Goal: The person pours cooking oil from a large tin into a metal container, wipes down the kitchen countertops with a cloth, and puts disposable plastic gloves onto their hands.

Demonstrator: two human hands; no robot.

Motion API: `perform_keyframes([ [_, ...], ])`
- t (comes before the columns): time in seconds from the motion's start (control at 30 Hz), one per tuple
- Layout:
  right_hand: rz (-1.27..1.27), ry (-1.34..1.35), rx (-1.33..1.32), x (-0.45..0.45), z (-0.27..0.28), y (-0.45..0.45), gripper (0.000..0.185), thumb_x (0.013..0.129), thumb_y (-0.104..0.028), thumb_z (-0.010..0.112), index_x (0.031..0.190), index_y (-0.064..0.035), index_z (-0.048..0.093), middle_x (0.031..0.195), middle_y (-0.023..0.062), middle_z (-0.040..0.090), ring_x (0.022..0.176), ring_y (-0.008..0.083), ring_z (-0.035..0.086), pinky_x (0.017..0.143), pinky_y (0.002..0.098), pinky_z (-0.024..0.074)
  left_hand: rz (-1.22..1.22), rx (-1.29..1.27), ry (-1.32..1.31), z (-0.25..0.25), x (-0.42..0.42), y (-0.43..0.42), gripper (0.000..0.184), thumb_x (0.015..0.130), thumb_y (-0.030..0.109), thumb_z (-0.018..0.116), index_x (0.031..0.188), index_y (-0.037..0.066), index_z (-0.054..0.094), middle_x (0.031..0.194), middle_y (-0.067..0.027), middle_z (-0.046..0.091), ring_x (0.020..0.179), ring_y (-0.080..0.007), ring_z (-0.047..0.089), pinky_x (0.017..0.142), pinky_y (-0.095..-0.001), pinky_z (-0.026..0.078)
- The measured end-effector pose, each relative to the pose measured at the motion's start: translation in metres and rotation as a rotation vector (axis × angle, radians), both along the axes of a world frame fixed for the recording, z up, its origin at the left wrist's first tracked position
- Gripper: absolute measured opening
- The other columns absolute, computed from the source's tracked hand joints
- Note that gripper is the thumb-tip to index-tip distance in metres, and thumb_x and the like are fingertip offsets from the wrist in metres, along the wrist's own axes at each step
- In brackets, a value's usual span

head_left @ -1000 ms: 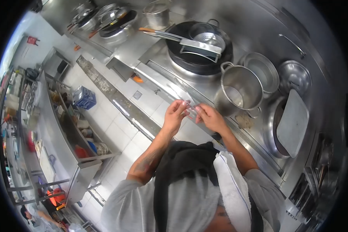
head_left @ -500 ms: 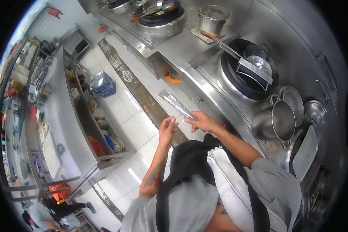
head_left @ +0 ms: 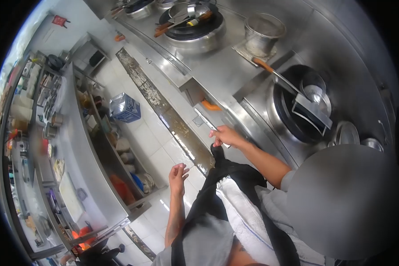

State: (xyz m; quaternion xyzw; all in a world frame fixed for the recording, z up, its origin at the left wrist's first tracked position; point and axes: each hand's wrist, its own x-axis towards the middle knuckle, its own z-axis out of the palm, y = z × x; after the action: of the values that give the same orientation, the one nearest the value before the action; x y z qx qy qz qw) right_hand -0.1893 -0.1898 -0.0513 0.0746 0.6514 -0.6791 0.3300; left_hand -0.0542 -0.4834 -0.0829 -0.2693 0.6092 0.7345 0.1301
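My right hand [head_left: 226,136] is closed around a long, slim metal tool [head_left: 204,116] that points up and left, away from me. Its exact kind does not show. My left hand [head_left: 178,172] hangs lower and to the left, fingers loosely bent and apart, with nothing visible in it. The two hands are well apart, both above the tiled floor in front of my black apron [head_left: 199,201]. A white cloth [head_left: 239,213] with a blue stripe lies over my front.
On my right runs a steel cooking range [head_left: 235,75] with a wok [head_left: 292,111], a long-handled tool [head_left: 312,111] and a pot [head_left: 264,33]. A steel counter [head_left: 91,177] with shelves stands left. A blue box [head_left: 125,107] sits on the floor. A grey blur hides the lower right.
My left hand has drawn away from the tool, down and left, and its fingers have loosened. My right hand still holds the tool, now turned more steeply. The view has shifted.
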Motion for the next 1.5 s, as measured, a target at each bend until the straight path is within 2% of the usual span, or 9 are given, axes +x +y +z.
perform_keyframes([
  [0.07,0.075,0.136,0.162,-0.035,-0.004,-0.009,0.031,0.101,-0.027,0.058,0.111,0.0007,0.065,0.071,0.0088,0.065,0.073,0.0212,0.073,0.065,0.0312,0.0599,0.083,-0.082,-0.003,-0.001,-0.025,-0.001,0.033,0.098,0.033,0.065,0.115,0.005,0.062,0.115,-0.0096,0.066,0.099,-0.0221,0.066,0.084,-0.0356,0.051],
  [0.13,0.023,-0.136,-0.188,-0.073,-0.028,-0.018,0.032,0.101,-0.028,0.057,0.114,0.0000,0.065,0.072,0.0090,0.066,0.073,0.0214,0.073,0.066,0.0306,0.0587,-0.212,-0.433,0.215,-0.014,-0.051,-0.021,0.033,0.096,0.031,0.069,0.112,0.003,0.065,0.107,-0.0087,0.069,0.093,-0.0198,0.067,0.080,-0.0333,0.053],
  [0.2,0.243,0.219,0.229,-0.112,-0.064,-0.033,0.034,0.102,-0.030,0.056,0.116,-0.0007,0.065,0.075,0.0105,0.069,0.074,0.0215,0.073,0.067,0.0298,0.0574,-0.170,-0.608,0.085,0.005,-0.076,-0.034,0.031,0.093,0.028,0.072,0.109,0.001,0.067,0.103,-0.0081,0.071,0.089,-0.0179,0.067,0.078,-0.0313,0.053],
  [0.4,0.306,0.086,-0.009,-0.173,-0.032,-0.085,0.036,0.104,-0.032,0.053,0.118,-0.0007,0.064,0.080,0.0138,0.072,0.072,0.0205,0.072,0.068,0.0302,0.0567,0.108,-0.696,-0.026,0.022,-0.097,-0.101,0.031,0.093,0.031,0.071,0.107,0.003,0.068,0.102,-0.0101,0.072,0.090,-0.0202,0.070,0.079,-0.0323,0.054],
  [0.43,0.407,0.252,0.308,-0.190,-0.042,-0.096,0.036,0.102,-0.033,0.055,0.115,-0.0011,0.065,0.077,0.0124,0.071,0.071,0.0193,0.070,0.068,0.0296,0.0558,0.155,-0.700,-0.036,0.022,-0.096,-0.111,0.031,0.093,0.031,0.071,0.107,0.003,0.068,0.102,-0.0101,0.072,0.090,-0.0202,0.070,0.079,-0.0323,0.054],
  [0.53,0.299,0.057,0.053,-0.227,-0.055,-0.120,0.036,0.101,-0.033,0.058,0.115,-0.0008,0.066,0.072,0.0106,0.069,0.066,0.0179,0.069,0.063,0.0277,0.0550,0.194,-0.792,-0.071,0.014,-0.094,-0.145,0.031,0.092,0.031,0.071,0.105,0.003,0.069,0.103,-0.0118,0.072,0.092,-0.0223,0.071,0.080,-0.0340,0.054],
  [0.9,0.421,0.183,0.364,-0.329,-0.078,-0.291,0.034,0.097,-0.039,0.065,0.098,-0.0044,0.065,0.072,0.0086,0.070,0.063,0.0155,0.064,0.050,0.0314,0.0486,0.856,-1.064,0.137,0.072,-0.134,-0.437,0.024,0.089,0.028,0.070,0.095,0.005,0.071,0.099,-0.0172,0.066,0.088,-0.0307,0.068,0.082,-0.0400,0.054],
  [1.03,1.042,0.684,0.824,-0.380,-0.147,-0.332,0.041,0.095,-0.038,0.065,0.101,0.0030,0.070,0.071,0.0105,0.070,0.060,0.0251,0.065,0.060,0.0420,0.0511,0.898,-1.137,0.326,0.090,-0.144,-0.505,0.019,0.090,0.023,0.071,0.099,0.006,0.071,0.104,-0.0129,0.065,0.094,-0.0250,0.067,0.079,-0.0371,0.056],
  [1.5,1.157,0.738,0.568,-0.401,-0.227,-0.509,0.045,0.096,-0.037,0.064,0.108,0.0054,0.069,0.086,0.0159,0.072,0.076,0.0247,0.066,0.073,0.0401,0.0507,1.309,-1.162,0.176,0.153,-0.064,-0.446,0.017,0.091,0.019,0.069,0.101,0.006,0.067,0.105,-0.0100,0.064,0.095,-0.0224,0.066,0.079,-0.0351,0.053],
])
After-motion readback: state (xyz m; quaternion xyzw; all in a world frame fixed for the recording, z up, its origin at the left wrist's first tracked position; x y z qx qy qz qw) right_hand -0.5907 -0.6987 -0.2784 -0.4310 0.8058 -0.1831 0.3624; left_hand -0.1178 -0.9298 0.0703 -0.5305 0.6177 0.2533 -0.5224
